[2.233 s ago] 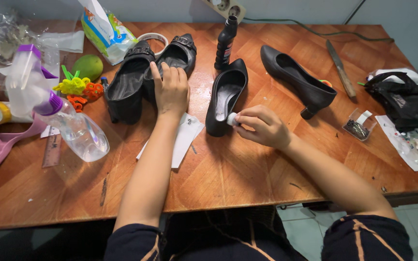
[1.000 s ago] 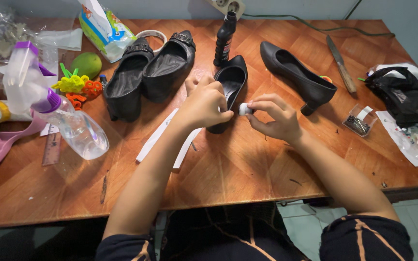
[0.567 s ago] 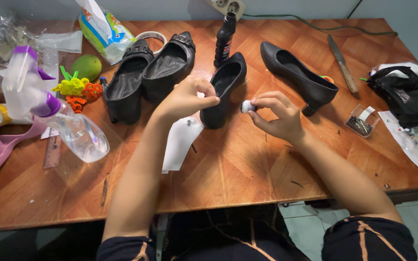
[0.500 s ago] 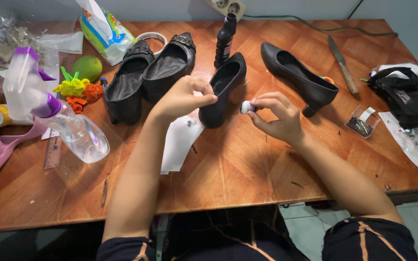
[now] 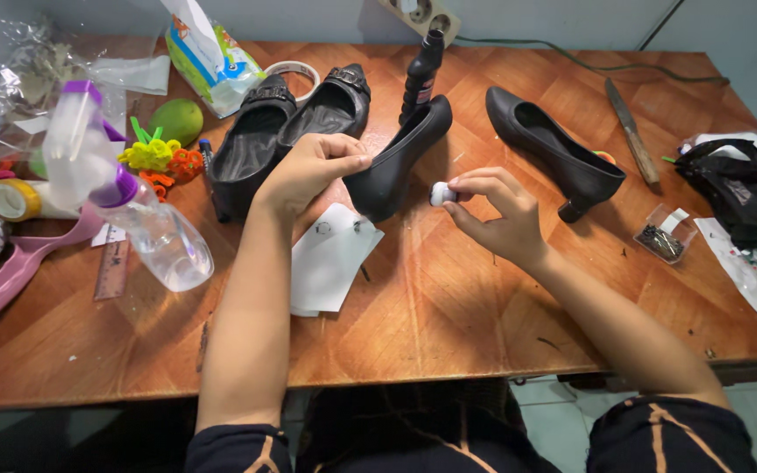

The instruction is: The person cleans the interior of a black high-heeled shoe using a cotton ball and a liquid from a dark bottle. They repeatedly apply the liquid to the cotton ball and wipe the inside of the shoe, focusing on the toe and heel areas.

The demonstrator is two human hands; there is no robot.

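A black high-heeled shoe (image 5: 400,156) lies tilted on its side in the middle of the wooden table (image 5: 449,298). My left hand (image 5: 308,171) grips its rear edge. My right hand (image 5: 497,213) pinches a small white round object (image 5: 439,194) just to the right of that shoe. A white card (image 5: 330,261) lies on the table under my left wrist. A second black heel (image 5: 555,152) stands upright further right.
Two black flat shoes (image 5: 295,123) sit at the back beside a black bottle (image 5: 420,72). A clear spray bottle (image 5: 124,201), a green fruit (image 5: 176,120), tape rolls and plastic bags crowd the left. A knife (image 5: 631,129), a black bag (image 5: 742,188) and a small clear box (image 5: 661,234) lie at the right.
My left hand left the flat shoes, took hold of the middle heel and tipped it onto its side. My right hand moved slightly right with the small white object.
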